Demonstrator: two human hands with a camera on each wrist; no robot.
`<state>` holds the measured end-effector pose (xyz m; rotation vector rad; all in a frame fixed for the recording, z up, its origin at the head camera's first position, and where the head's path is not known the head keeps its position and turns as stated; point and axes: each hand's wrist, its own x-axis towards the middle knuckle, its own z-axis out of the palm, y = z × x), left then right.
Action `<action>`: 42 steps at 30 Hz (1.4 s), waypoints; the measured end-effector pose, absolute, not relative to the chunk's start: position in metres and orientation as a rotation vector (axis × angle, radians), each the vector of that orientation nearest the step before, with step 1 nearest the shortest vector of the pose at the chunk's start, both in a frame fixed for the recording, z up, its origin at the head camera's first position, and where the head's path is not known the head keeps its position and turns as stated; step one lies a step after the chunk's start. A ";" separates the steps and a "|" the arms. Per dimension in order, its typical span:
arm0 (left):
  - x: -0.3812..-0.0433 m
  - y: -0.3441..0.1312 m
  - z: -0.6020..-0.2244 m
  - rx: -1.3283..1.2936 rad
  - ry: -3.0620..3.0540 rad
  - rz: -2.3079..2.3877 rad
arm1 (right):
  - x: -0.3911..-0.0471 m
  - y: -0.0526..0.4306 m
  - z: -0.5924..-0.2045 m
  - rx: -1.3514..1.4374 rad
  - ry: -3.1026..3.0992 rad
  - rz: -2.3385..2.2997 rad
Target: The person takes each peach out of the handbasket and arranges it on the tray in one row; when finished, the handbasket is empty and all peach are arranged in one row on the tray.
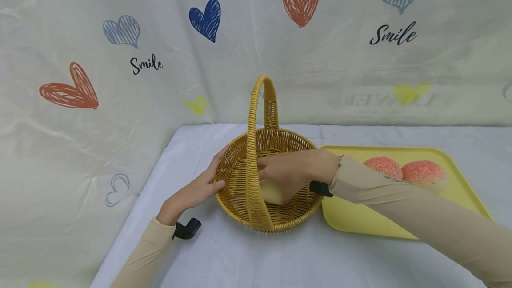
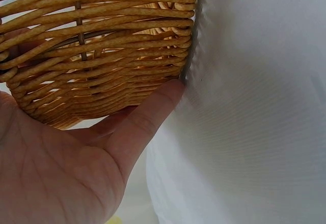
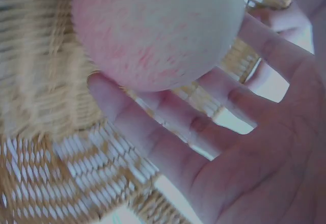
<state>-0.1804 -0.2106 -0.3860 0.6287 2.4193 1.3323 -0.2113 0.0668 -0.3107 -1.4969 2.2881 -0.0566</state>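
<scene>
A round wicker basket (image 1: 230,214) with a tall arched handle stands on the table. My left hand (image 1: 200,190) rests against the outside of its left wall. In the left wrist view the thumb (image 2: 147,122) lies straight along the weave. My right hand (image 1: 294,170) reaches down into the basket and holds a pale peach (image 1: 272,192), mostly covered by the hand in the head view. Up close in the right wrist view, the peach (image 3: 158,30) shows pink streaks over cream, with the fingers around one side of it. The right thumb is hard to make out there.
A yellow tray (image 1: 360,221) lies right of the basket, partly under the right forearm. Two pink-and-cream peaches (image 1: 424,174) sit on it side by side. A white cloth (image 1: 304,261) covers the table, and a curtain (image 1: 248,48) printed with hearts hangs behind.
</scene>
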 end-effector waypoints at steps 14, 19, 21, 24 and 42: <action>-0.180 -0.216 -0.389 0.656 2.387 1.371 | -0.204 0.072 -0.316 -1.418 2.338 -0.067; -0.179 -0.217 -0.390 0.661 2.387 1.370 | -0.203 0.073 -0.317 -1.431 2.324 -0.087; -0.179 -0.217 -0.390 0.661 2.389 1.370 | -0.202 0.074 -0.317 -1.430 2.318 -0.095; -0.180 -0.217 -0.390 0.654 2.397 1.360 | -0.201 0.075 -0.317 -1.420 2.307 -0.119; -0.181 -0.215 -0.389 0.672 2.393 1.361 | -0.195 0.091 -0.307 -1.515 2.377 -0.133</action>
